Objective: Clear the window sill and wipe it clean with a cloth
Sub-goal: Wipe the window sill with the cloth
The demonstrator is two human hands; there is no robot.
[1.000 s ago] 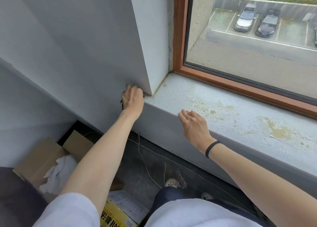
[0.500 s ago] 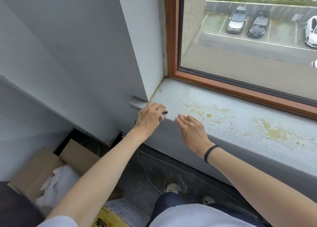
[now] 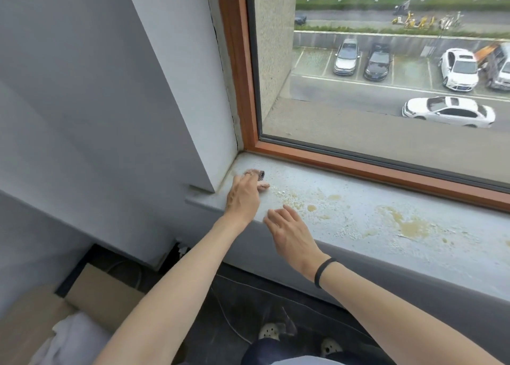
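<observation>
Our left hand (image 3: 244,199) rests on the window sill (image 3: 358,215) in its left corner, by the wall. Its fingers pinch a small dark spotted thing (image 3: 261,174); we cannot tell what it is. Our right hand (image 3: 289,233) hangs over the front edge with loose fingers and holds nothing. We should lift that thing straight off, not drag it through the crumbs (image 3: 284,193) and yellow stains (image 3: 411,226). A second ago our left hand was lower, at the wall edge; now it is on top.
</observation>
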